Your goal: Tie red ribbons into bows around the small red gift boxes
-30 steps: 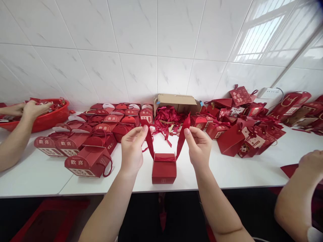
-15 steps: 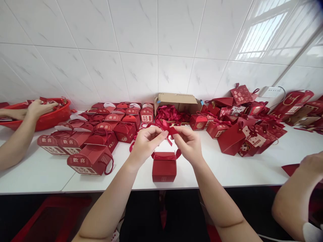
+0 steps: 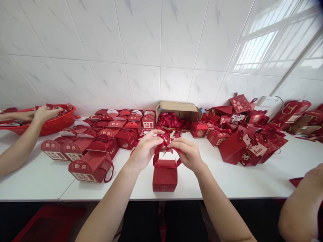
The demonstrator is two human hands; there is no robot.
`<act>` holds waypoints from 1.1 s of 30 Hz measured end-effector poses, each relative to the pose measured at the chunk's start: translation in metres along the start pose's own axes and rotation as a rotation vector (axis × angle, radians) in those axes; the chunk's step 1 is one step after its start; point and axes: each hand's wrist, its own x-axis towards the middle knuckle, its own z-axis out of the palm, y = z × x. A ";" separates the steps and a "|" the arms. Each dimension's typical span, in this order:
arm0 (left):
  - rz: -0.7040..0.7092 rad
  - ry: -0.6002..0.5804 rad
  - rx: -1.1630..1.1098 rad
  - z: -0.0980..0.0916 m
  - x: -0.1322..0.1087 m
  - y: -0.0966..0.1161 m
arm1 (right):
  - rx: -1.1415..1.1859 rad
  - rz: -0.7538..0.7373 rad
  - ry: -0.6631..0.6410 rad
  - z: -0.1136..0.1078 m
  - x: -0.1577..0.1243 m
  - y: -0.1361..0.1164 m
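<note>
A small red gift box (image 3: 165, 179) stands upright near the table's front edge, directly below my hands. Red ribbon (image 3: 156, 155) rises from both sides of its top in a loop. My left hand (image 3: 146, 150) pinches the ribbon on the left, its index finger raised. Opposite it, my right hand (image 3: 187, 152) is closed on the ribbon with thumb and fingertips. Between the two hands the ribbon crosses, with loose ends showing; the exact crossing is partly hidden by the fingers.
Rows of red gift boxes (image 3: 88, 164) stand to the left. Behind my hands is a cardboard box (image 3: 178, 106) of red ribbons. Triangular red boxes (image 3: 231, 147) crowd the right. One person's hand (image 3: 45, 114) reaches into a red basin (image 3: 59, 123); another person's arm (image 3: 302, 201) is at right.
My hands have come slightly lower and shifted their hold on the ribbon. The bow-like shape between them has changed into crossing strands. The whole view has tilted upward a little.
</note>
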 end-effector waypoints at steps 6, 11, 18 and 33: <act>0.147 0.064 0.246 -0.001 -0.009 -0.003 | -0.156 -0.062 0.072 0.007 -0.002 -0.001; 0.530 0.285 0.826 -0.014 -0.020 -0.001 | -0.185 0.205 0.390 0.006 -0.021 -0.010; 0.371 0.555 0.730 -0.070 -0.046 -0.032 | -0.200 0.777 0.515 -0.015 -0.106 -0.018; 0.252 0.735 1.309 -0.138 -0.078 -0.113 | -0.273 1.261 0.480 -0.040 -0.195 0.003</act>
